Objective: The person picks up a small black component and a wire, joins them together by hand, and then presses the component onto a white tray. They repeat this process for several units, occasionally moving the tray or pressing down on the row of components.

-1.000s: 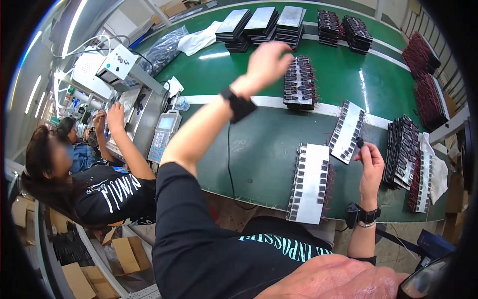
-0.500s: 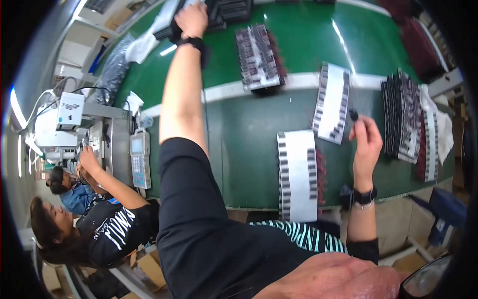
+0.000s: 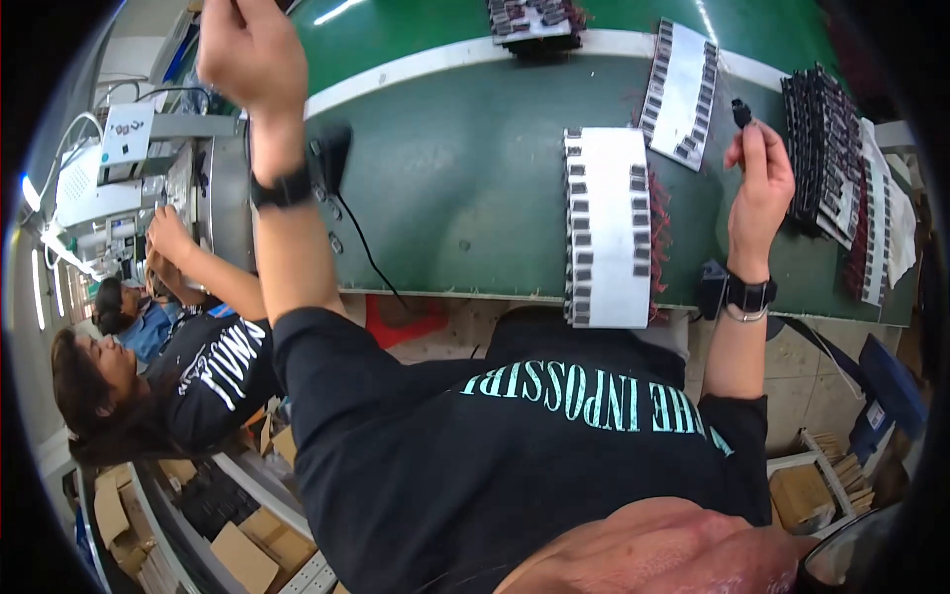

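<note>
The right hand (image 3: 762,183) is gripping a small black part (image 3: 740,113) at its fingertips and is holding it above the green table (image 3: 445,188). The left hand (image 3: 255,59) is hanging at the upper left with its fingers curling; the top edge is cutting it off, so whether it is holding anything cannot be told. Dark bands are circling both wrists.

Just left of the black part, a tilted white board (image 3: 681,94) is lying with black pieces lining its long sides. Nearer the body, a second white board (image 3: 609,228) is sitting lengthwise and sticking out past the table's near edge, with red wires (image 3: 660,223) spreading along its right side. To the right of the hand, a dark stack (image 3: 819,148) is leaning near a white cloth (image 3: 901,218). Far left, a co-worker's hands (image 3: 170,236) are reaching toward a machine (image 3: 127,144).
</note>
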Tool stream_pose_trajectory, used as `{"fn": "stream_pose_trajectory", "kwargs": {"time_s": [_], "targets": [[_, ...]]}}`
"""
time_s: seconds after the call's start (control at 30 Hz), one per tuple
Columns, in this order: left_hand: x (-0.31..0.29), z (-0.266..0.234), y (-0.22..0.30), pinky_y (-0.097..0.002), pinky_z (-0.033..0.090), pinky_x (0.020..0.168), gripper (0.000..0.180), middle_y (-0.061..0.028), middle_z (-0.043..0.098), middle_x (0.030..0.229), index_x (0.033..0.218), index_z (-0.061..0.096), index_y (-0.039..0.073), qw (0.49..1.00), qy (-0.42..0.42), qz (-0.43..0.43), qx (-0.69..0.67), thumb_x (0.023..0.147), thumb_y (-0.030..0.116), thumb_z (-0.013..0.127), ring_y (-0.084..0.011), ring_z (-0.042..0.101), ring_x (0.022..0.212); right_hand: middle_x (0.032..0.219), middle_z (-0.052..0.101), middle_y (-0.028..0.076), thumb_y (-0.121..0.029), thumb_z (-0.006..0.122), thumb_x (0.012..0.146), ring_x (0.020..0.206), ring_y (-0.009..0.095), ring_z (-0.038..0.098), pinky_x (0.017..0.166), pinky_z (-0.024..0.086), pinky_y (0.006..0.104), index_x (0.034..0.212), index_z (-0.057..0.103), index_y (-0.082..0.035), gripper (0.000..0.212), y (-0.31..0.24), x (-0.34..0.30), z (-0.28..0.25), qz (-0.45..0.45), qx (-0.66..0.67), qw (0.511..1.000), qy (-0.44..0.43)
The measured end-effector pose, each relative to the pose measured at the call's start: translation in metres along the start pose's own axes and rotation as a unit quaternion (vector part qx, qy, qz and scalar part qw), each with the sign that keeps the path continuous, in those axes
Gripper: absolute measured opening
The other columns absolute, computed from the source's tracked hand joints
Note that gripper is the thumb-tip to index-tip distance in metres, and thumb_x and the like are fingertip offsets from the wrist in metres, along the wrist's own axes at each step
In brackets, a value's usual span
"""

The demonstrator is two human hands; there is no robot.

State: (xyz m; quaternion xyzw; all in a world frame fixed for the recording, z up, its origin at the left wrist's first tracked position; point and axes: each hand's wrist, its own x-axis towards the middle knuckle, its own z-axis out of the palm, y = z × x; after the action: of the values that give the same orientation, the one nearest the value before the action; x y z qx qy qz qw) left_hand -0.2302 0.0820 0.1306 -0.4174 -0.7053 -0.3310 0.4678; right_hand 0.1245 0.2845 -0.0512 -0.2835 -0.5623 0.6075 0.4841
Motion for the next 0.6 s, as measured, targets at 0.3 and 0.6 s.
{"fn": "stream_pose_trajectory", "kwargs": {"time_s": [0.3, 0.6], "targets": [[-0.209, -0.098, 0.119, -0.0347, 0.058, 0.082, 0.030, -0.0130, 0.072, 0.107, 0.112, 0.071, 0.004, 0.964, -0.225, 0.115, -0.084, 0.083, 0.011, 0.075, -0.0262, 0.071, 0.096, 0.088, 0.064, 0.002, -0.017, 0.062, 0.100, 0.076, 0.008, 0.055, 0.072, 0.044, 0.0219, 0.108, 0.067, 0.001, 0.021, -0.001, 0.002, -0.011, -0.006, 0.012, 0.998, -0.056], [-0.240, -0.111, 0.155, -0.0318, 0.054, 0.068, 0.033, -0.0080, 0.068, 0.110, 0.107, 0.070, 0.004, 0.937, -0.332, 0.081, -0.065, 0.079, 0.020, 0.077, -0.0215, 0.066, 0.098, 0.087, 0.060, -0.002, -0.015, 0.062, 0.098, 0.077, 0.005, 0.053, 0.072, 0.042, 0.0195, 0.107, 0.067, 0.001, 0.019, -0.065, -0.058, 0.023, 0.072, -0.117, 0.964, -0.229]]}}
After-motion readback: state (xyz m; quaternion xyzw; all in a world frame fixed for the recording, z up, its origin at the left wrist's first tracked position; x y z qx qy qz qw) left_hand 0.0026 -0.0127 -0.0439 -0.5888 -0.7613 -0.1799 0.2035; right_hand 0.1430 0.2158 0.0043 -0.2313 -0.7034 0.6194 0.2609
